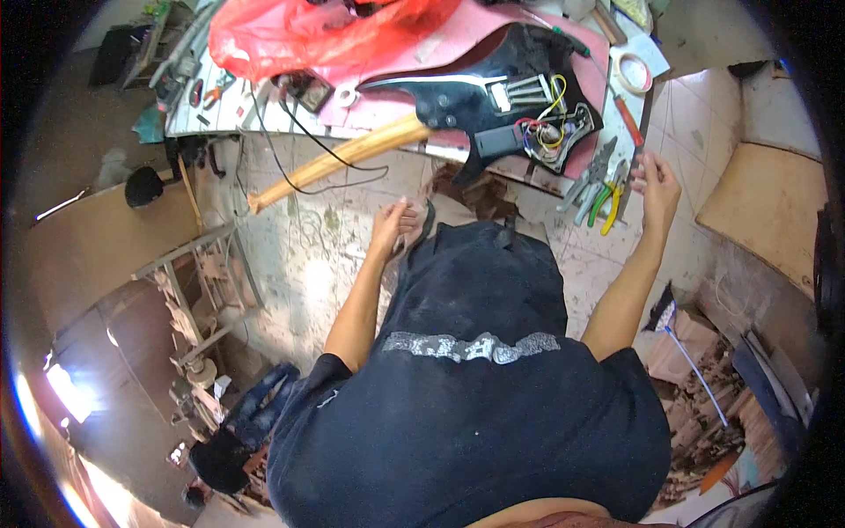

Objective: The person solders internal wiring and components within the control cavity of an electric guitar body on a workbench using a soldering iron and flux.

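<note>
A black electric guitar body [458, 99] lies on a pink sheet [339, 114] on the bench, its pale wooden neck [339, 163] reaching past the front edge. Its rear cavity stands uncovered, showing metal springs [528, 91] and coloured wires [550, 132]. My right hand [658, 189] is closed at the end of a thin tool with an orange handle [629, 123], whose exact kind I cannot make out. Beside that hand are several pliers and cutters [607, 198] with yellow, green and grey handles. Over my lap my left hand [394, 225] is curled, with nothing visible in it.
A red plastic bag [308, 40] covers the back of the bench. A tape roll [632, 72] is at the right, and a black cable [330, 187] hangs over the front edge. Left on the floor stands a wooden frame [198, 282]; a board [761, 211] is at the right.
</note>
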A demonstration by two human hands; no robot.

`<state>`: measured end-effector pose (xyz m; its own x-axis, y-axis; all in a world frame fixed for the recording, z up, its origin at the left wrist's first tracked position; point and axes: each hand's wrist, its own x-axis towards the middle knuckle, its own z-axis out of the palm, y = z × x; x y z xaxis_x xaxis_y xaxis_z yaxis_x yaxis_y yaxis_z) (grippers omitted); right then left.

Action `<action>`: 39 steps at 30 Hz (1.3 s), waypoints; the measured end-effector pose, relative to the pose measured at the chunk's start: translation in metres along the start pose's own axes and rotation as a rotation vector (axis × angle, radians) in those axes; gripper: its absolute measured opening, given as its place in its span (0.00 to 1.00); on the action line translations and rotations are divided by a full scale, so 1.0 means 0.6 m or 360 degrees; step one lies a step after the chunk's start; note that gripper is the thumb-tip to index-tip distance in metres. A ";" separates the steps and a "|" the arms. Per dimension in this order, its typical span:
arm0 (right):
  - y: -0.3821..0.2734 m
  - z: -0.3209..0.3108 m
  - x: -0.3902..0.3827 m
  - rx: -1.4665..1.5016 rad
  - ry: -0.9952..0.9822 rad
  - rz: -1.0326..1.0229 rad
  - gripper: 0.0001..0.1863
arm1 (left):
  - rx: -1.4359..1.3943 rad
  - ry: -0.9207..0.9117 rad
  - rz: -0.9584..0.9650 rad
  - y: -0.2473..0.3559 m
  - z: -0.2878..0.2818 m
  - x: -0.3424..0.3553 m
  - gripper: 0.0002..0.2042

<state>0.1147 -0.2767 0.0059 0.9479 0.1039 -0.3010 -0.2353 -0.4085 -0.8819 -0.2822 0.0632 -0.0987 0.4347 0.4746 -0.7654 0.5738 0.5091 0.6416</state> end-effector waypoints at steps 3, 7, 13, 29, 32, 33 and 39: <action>-0.013 0.022 -0.003 0.0014 -0.0024 -0.0037 0.18 | -0.0024 0.0184 -0.0112 -0.040 -0.034 -0.034 0.23; -0.040 0.041 -0.023 -0.0019 -0.0080 -0.0027 0.17 | -0.0057 0.0376 -0.0210 -0.119 -0.088 -0.058 0.23; -0.079 0.065 -0.078 -0.0002 -0.0022 -0.0084 0.17 | 0.0399 0.0368 -0.0179 -0.183 -0.167 -0.042 0.21; -0.106 0.229 -0.382 -0.0078 0.0196 -0.0099 0.15 | 0.0619 0.0074 -0.0330 -0.134 -0.510 0.102 0.18; -0.034 0.225 -0.445 -0.0138 0.0402 0.0110 0.16 | 0.0934 0.0015 -0.0403 -0.118 -0.550 0.119 0.19; -0.013 0.225 -0.468 -0.0152 0.0470 0.0170 0.16 | 0.0951 -0.0001 -0.0396 -0.116 -0.554 0.132 0.19; 0.145 0.277 -0.557 0.0036 0.0450 0.0673 0.16 | 0.1022 -0.0230 -0.0087 -0.092 -0.525 0.204 0.19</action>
<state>-0.2585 -0.1962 -0.0304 0.7891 -0.3171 -0.5261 -0.6125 -0.3418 -0.7128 -0.4792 0.3191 -0.2117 0.4563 0.3363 -0.8238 0.8782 -0.0212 0.4778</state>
